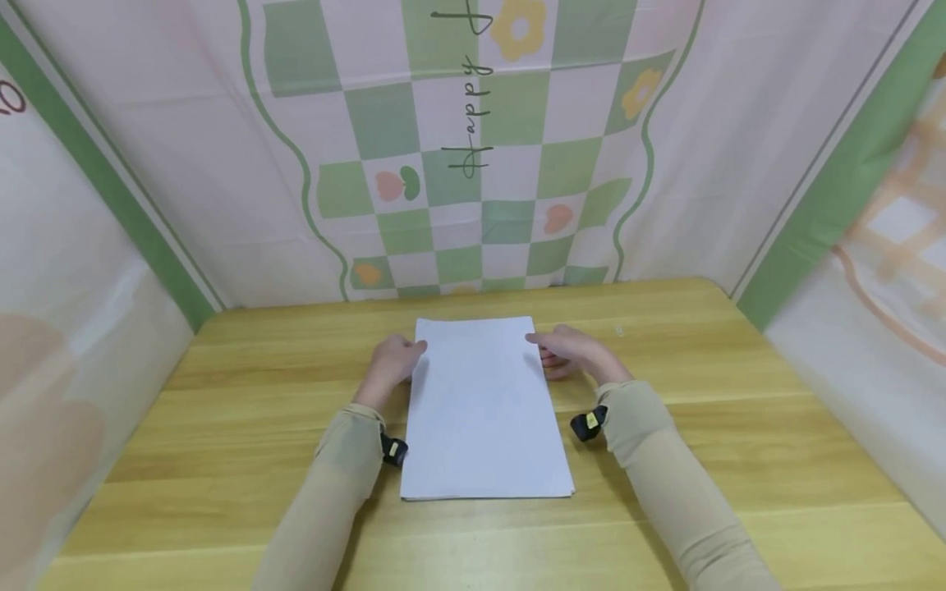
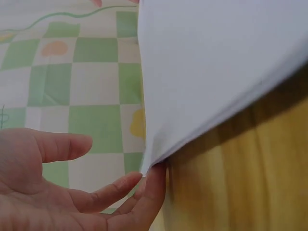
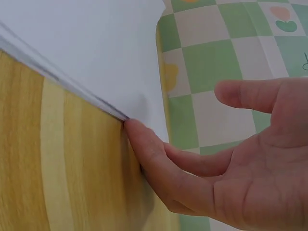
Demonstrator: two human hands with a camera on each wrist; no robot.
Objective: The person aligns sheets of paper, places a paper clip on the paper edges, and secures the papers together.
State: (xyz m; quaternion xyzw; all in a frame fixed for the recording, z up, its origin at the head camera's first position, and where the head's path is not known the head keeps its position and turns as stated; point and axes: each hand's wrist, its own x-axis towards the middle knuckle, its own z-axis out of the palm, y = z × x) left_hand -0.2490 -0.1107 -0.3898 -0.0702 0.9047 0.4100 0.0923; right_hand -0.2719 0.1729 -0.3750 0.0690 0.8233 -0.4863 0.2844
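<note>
A stack of white paper sheets lies on the wooden table, its long sides running away from me. At its left side, my left hand touches the edge near the far end. In the left wrist view, the left fingers meet the side of the sheets while the thumb stands apart from them. Across from it, my right hand touches the right edge. The right wrist view has the right fingertips against the sheets' side, thumb raised clear of the paper. Slightly uneven layers show along the stack's edges.
The wooden table extends on both sides of the paper. A tiny pale item, perhaps a paper clip, lies beyond my right hand. Behind the table hangs a green-and-white checked cloth, with more cloth at both sides.
</note>
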